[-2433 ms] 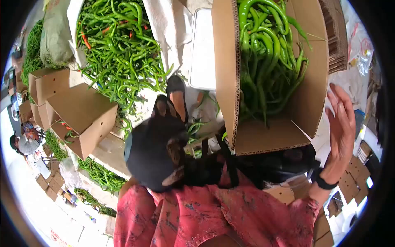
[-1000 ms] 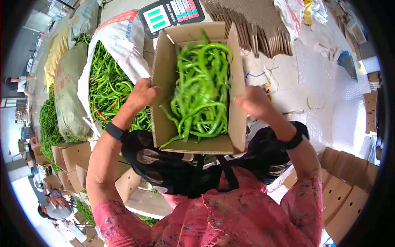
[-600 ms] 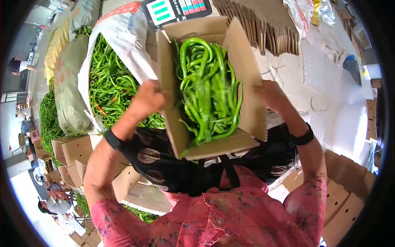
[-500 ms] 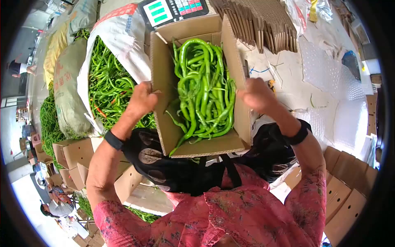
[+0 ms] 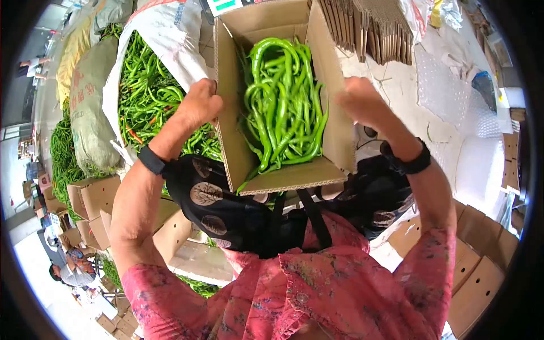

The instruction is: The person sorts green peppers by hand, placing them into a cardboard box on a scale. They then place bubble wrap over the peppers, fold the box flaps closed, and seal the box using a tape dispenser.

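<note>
Between my hands is an open cardboard box [image 5: 334, 96], tilted above my lap. Long green chili peppers [image 5: 286, 107] lie heaped inside it, and one reaches the near corner. My left hand [image 5: 199, 103] is closed at the box's left wall, with the fingertips partly hidden. On the opposite side my right hand [image 5: 362, 101] is closed at the right wall, slightly blurred. Behind the box's far wall, part of a digital scale [image 5: 225, 5] shows. A white woven sack [image 5: 170, 37] with more green peppers [image 5: 147, 85] spilling from its mouth lies left of the box.
Flattened cardboard [image 5: 368, 28] is stacked beyond the box to the right. Bubble wrap [image 5: 442, 85] covers the floor farther right. Cardboard boxes [image 5: 476, 272] stand at my right and more boxes [image 5: 96, 198] at my left. Another filled sack [image 5: 93, 107] lies farther left.
The box and both my hands have moved away from me, upward in the view, and slightly right. The box now hides more of the scale. Both hands stay closed at its walls.
</note>
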A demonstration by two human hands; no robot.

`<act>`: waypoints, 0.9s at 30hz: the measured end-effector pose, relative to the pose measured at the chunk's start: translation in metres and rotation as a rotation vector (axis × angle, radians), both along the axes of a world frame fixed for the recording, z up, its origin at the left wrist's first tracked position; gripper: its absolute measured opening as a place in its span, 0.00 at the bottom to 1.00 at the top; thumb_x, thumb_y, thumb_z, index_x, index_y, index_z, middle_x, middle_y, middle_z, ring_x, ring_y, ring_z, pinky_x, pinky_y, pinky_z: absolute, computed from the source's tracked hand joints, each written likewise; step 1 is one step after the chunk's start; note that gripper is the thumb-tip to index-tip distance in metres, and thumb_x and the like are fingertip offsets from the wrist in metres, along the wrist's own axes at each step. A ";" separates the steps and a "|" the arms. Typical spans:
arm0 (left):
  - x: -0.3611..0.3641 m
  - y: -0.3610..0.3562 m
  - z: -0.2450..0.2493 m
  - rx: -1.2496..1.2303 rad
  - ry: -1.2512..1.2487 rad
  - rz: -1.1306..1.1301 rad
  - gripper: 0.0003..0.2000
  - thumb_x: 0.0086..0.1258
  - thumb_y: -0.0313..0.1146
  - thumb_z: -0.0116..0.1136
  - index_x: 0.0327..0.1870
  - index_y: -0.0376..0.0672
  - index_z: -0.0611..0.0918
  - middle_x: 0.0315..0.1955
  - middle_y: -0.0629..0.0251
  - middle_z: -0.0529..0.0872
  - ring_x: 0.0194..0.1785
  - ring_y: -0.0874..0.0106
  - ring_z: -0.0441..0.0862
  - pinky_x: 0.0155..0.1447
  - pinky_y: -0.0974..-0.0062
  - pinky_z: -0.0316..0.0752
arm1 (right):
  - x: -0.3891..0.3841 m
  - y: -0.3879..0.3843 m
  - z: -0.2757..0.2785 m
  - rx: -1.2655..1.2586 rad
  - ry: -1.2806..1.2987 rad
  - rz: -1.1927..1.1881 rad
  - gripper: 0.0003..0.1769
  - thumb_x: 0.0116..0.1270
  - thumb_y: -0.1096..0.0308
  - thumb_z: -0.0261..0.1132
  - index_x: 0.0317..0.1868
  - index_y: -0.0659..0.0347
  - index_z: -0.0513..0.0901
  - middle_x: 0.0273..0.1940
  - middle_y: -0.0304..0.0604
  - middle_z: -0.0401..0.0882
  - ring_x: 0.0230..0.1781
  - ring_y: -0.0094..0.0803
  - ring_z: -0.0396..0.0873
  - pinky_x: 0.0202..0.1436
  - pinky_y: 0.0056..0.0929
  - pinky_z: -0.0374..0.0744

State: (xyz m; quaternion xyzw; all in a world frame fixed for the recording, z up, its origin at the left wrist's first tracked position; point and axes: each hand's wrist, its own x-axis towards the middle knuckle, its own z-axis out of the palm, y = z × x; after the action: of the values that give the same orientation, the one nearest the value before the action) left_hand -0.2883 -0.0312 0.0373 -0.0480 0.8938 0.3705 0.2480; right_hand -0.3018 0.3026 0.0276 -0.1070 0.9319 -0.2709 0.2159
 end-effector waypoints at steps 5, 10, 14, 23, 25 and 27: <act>0.007 -0.009 -0.007 -0.007 0.000 -0.027 0.13 0.61 0.31 0.55 0.32 0.26 0.82 0.22 0.54 0.84 0.23 0.66 0.82 0.30 0.69 0.78 | 0.012 0.017 -0.013 -0.243 -0.110 -0.025 0.15 0.59 0.64 0.57 0.27 0.71 0.79 0.23 0.57 0.79 0.27 0.47 0.84 0.32 0.43 0.82; 0.012 -0.023 -0.033 0.029 -0.034 0.048 0.15 0.60 0.31 0.56 0.37 0.22 0.79 0.25 0.52 0.84 0.26 0.64 0.84 0.31 0.67 0.80 | 0.004 0.019 -0.055 0.397 0.397 0.728 0.10 0.50 0.62 0.67 0.22 0.61 0.81 0.21 0.48 0.75 0.29 0.47 0.81 0.35 0.47 0.79; 0.026 0.009 0.002 0.083 -0.001 0.078 0.14 0.61 0.29 0.58 0.41 0.25 0.78 0.28 0.50 0.83 0.28 0.58 0.84 0.33 0.60 0.80 | 0.026 0.010 -0.040 0.026 0.611 0.462 0.14 0.52 0.61 0.69 0.26 0.64 0.79 0.22 0.52 0.78 0.29 0.51 0.82 0.34 0.47 0.80; -0.024 0.085 -0.030 -0.545 0.722 -0.565 0.20 0.62 0.27 0.56 0.57 0.41 0.76 0.56 0.49 0.75 0.54 0.49 0.77 0.56 0.56 0.78 | 0.059 -0.003 -0.005 -0.021 0.823 0.226 0.28 0.59 0.67 0.67 0.56 0.69 0.67 0.34 0.49 0.74 0.30 0.50 0.78 0.30 0.46 0.75; -0.069 0.082 -0.072 -0.634 0.511 -0.484 0.17 0.65 0.28 0.54 0.56 0.41 0.79 0.58 0.49 0.74 0.55 0.49 0.77 0.55 0.57 0.79 | 0.057 0.003 -0.011 -0.018 0.963 0.283 0.34 0.56 0.71 0.68 0.61 0.75 0.65 0.37 0.51 0.76 0.29 0.49 0.76 0.30 0.45 0.75; -0.092 0.085 -0.112 -0.789 0.408 -0.473 0.14 0.67 0.30 0.54 0.52 0.41 0.83 0.59 0.49 0.74 0.57 0.50 0.77 0.54 0.57 0.80 | 0.059 0.011 -0.003 -0.060 0.822 0.264 0.33 0.56 0.71 0.68 0.60 0.75 0.66 0.37 0.53 0.77 0.29 0.50 0.77 0.31 0.46 0.75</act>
State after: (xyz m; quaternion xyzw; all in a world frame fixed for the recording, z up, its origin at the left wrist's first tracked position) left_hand -0.3807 0.0539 -0.0751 0.1392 0.9825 -0.0600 0.1085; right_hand -0.2431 0.3136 0.0245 -0.3308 0.9104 -0.2029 -0.1437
